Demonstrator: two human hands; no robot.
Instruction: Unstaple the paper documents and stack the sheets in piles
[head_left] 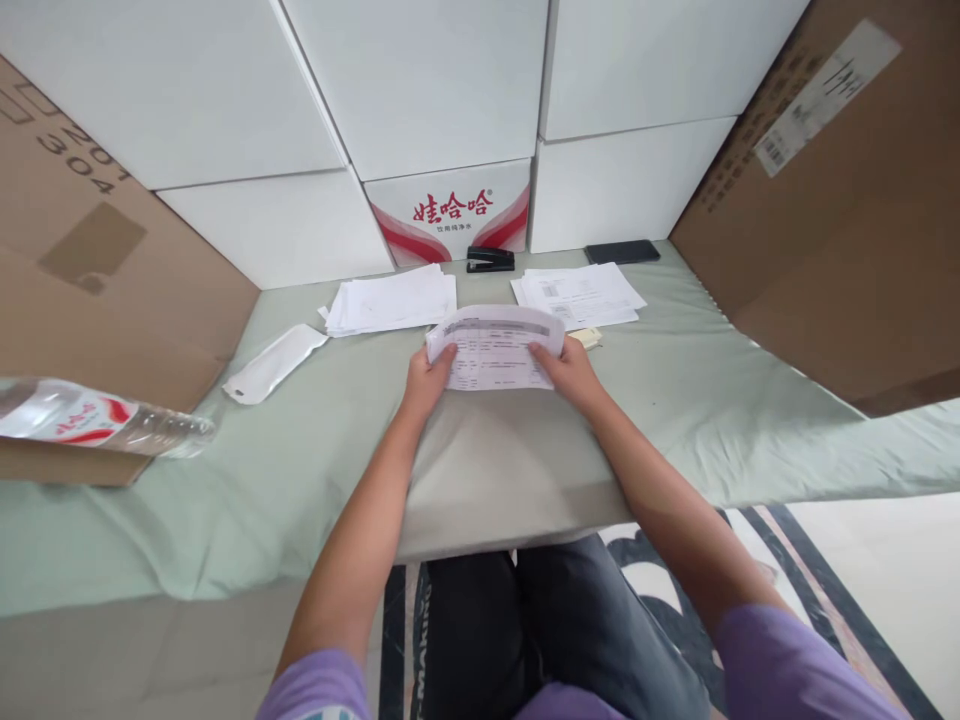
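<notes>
Both my hands hold a thin set of printed sheets (495, 350) upright-tilted over the green-covered table (675, 400). My left hand (429, 378) grips its left edge and my right hand (568, 368) grips its right edge. The top of the sheets curls toward me. A stack of white papers (394, 300) lies behind to the left, another printed stack (579, 294) behind to the right. A black stapler (490, 260) sits between them at the back.
White boxes (450, 90) and a red-printed carton (450, 212) wall the back; brown cardboard boxes (840, 200) stand at both sides. A black phone (622, 251), a white pouch (274, 363), a small beige item (589, 337) and a lying water bottle (97, 418) are about.
</notes>
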